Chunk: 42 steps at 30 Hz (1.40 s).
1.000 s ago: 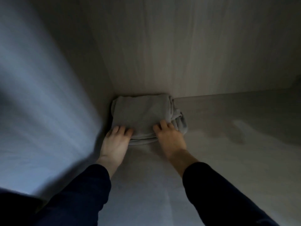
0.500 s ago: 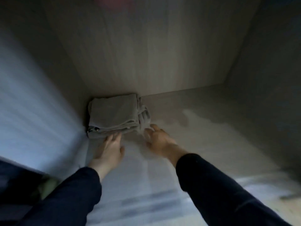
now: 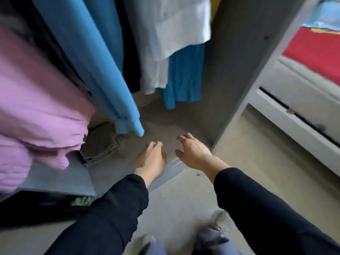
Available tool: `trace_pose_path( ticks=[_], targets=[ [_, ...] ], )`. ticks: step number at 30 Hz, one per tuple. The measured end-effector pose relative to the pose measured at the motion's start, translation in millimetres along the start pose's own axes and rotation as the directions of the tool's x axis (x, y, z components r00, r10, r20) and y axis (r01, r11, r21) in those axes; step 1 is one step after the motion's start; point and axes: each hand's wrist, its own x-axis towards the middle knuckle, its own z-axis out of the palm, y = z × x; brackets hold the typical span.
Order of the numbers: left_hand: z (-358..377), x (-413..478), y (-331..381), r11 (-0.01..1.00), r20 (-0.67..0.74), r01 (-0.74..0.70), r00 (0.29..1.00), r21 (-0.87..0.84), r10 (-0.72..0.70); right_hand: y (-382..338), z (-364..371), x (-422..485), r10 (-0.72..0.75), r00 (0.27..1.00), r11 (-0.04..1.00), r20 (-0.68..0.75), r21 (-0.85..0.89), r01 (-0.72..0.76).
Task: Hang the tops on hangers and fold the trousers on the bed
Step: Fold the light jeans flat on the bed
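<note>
**Folded trousers stowed: hands free at the wardrobe floor**

1. Hand state. My left hand [image 3: 150, 159] and right hand [image 3: 193, 151] hovered side by side over the front edge of the wardrobe floor [image 3: 165, 129], above the sliding track [image 3: 173, 165]. The fingers [image 3: 156, 144] of both hands were loosely curled and slightly spread. They pinched nothing and touched no cloth.

2. Location of the work. The folded trousers [image 3: 100, 142] lay in a flat stack at the left side of the wardrobe floor, well apart from my left hand. The hem of the pink top [image 3: 36, 98] overhung their left edge, and the cuff of the blue top [image 3: 92, 61] hung just above them. A white top [image 3: 174, 24] hung further back. The bed [image 3: 312, 52] stood to the right, beyond the side panel [image 3: 239, 61].

3. Step in hand, as I judged it. The stack looked finished, so the hands were free for the next garment.

4. Good practice.
- Keep both hands low and central when leaving, clear of the hanging hems, so no top is dragged off its hanger.
- Do not brush the stack; its folded edges looked loose enough to slide.
- Fold the next trousers on the bed, not on the wardrobe floor.
</note>
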Motion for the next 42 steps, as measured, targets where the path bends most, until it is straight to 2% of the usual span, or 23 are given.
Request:
trace_pose_path(
  ticks=[7,13,19,25,31,36,42],
  targets=[
    [-73.8,-83.3,205.3,0.987,0.029,-0.157,0.987,0.018,0.156,80.2,-159.3,-159.4,0.148,0.978,0.989,-0.146,0.04,-0.144],
    [-61.8,-139.6,394.6,0.958,0.061,-0.281,0.959,0.064,0.277,203.7,-240.9,-299.1,0.285,0.946,0.958,-0.154,0.082,-0.275],
    [-42.7,-161.8,564.5,0.866,0.126,-0.493,0.867,0.083,0.482,324.3,-330.2,-378.6,0.453,0.858,0.891,-0.243,0.118,-0.438],
    [-27.6,-135.0,687.8,0.792,0.154,-0.602,0.796,0.101,0.585,410.7,-399.0,-391.0,0.534,0.789,0.846,-0.303,0.173,-0.505],
    [-1.3,-58.4,809.9,0.726,0.182,-0.685,0.723,0.064,0.667,513.7,-464.2,-361.1,0.632,0.704,0.774,-0.325,0.235,-0.587],
    [29.5,-5.4,882.8,0.667,0.263,-0.741,0.66,0.075,0.704,591.9,-491.8,-337.5,0.711,0.646,0.703,-0.277,0.32,-0.636],
    [72.0,46.1,962.5,0.649,0.339,-0.757,0.633,0.083,0.696,692.5,-511.9,-316.4,0.759,0.62,0.646,-0.2,0.353,-0.677]
  ],
)
